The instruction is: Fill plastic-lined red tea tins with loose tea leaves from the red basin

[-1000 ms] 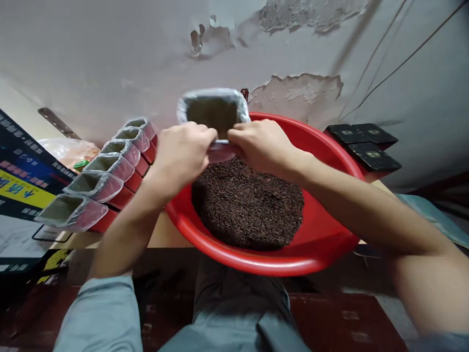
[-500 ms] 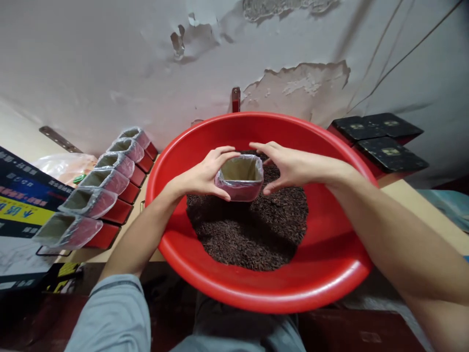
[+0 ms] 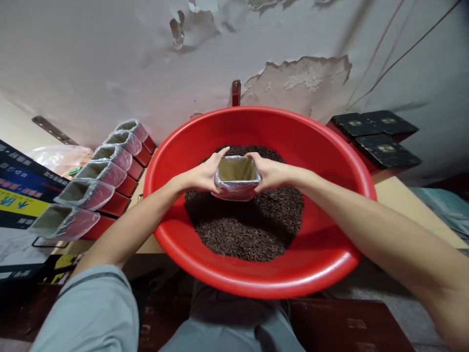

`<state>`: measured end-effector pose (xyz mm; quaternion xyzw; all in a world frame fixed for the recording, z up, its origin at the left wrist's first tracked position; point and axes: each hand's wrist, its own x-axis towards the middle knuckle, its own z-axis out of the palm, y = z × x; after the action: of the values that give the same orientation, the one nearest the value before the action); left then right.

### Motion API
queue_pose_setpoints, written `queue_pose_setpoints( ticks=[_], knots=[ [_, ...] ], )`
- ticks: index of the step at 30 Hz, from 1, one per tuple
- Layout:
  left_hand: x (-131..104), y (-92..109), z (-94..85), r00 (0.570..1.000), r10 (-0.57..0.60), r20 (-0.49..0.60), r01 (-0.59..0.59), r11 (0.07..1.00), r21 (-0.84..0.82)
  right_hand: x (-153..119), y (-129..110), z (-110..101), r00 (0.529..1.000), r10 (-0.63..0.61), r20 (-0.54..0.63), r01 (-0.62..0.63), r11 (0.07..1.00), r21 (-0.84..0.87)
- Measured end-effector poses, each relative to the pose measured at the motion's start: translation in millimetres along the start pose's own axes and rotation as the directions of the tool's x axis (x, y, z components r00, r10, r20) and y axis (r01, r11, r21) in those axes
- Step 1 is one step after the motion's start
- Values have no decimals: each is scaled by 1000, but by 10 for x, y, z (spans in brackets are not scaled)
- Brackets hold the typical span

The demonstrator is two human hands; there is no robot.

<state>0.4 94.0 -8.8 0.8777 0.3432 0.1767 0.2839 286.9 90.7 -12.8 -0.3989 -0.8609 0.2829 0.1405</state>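
A small open box (image 3: 237, 188) with a clear plastic liner folded over its rim is held over the large red basin (image 3: 256, 288). Its inside looks bare down to where I can see. My left hand (image 3: 208, 173) grips the box's left side, and my right hand (image 3: 269, 172) grips its right side, thumbs up by the far rim. Beneath it, a heap of dark brown grains or loose leaf pieces (image 3: 252, 234) lies in the basin; I cannot tell which.
On the left stands a row of several red boxes (image 3: 113, 203) with plastic liners over their rims, beside a printed carton (image 3: 22, 195). Black-lidded boxes (image 3: 386, 150) are at the right, near a peeling wall (image 3: 293, 83). The basin rests over a pale table (image 3: 410, 210).
My right hand has moved left and closed on the box's right side; it was apart from it before. The view has shifted slightly.
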Motion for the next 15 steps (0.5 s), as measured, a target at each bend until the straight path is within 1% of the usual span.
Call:
queue_pose_setpoints(
  ticks=[3, 5, 7, 9, 10, 11, 12, 13, 14, 15],
  knots=[
    [-111, 37, 96, 1000, -1, -8, 1, 1000, 23, -1, -64, 71, 999, -19, 40, 21, 999, -37],
    [-195, 54, 170, 999, -17, -43, 18, 1000, 24, 4, -87, 106, 997, -52, 54, 54, 998, -45],
    [-274, 57, 210, 997, -31, -70, 32, 999, 3, -14, -62, 94, 994, -85, 75, 87, 996, -17],
    [-328, 34, 174, 998, -48, -34, 46, 997, -58, -53, 27, 19, 989, -90, 120, 84, 995, 57],
    [-337, 10, 122, 997, -74, 7, 74, 992, -106, -68, 93, -41, 986, -78, 147, 62, 992, 106],
    [-326, -25, 51, 991, -124, 46, 130, 978, -162, -70, 170, -110, 985, -55, 162, 29, 987, 159],
    [-291, -69, -32, 977, -204, 62, 213, 951, -223, -49, 253, -181, 988, -21, 150, -11, 977, 211],
    [-231, -123, -114, 948, -315, 39, 313, 906, -285, 1, 337, -247, 995, 26, 99, -52, 964, 262],
    [-148, -185, -183, 893, -450, -31, 413, 844, -342, 83, 418, -298, 996, 88, 16, -89, 947, 309],
    [-46, -250, -227, 804, -577, -145, 489, 779, -393, 197, 494, -328, 983, 162, -85, -123, 930, 346]
  ],
)
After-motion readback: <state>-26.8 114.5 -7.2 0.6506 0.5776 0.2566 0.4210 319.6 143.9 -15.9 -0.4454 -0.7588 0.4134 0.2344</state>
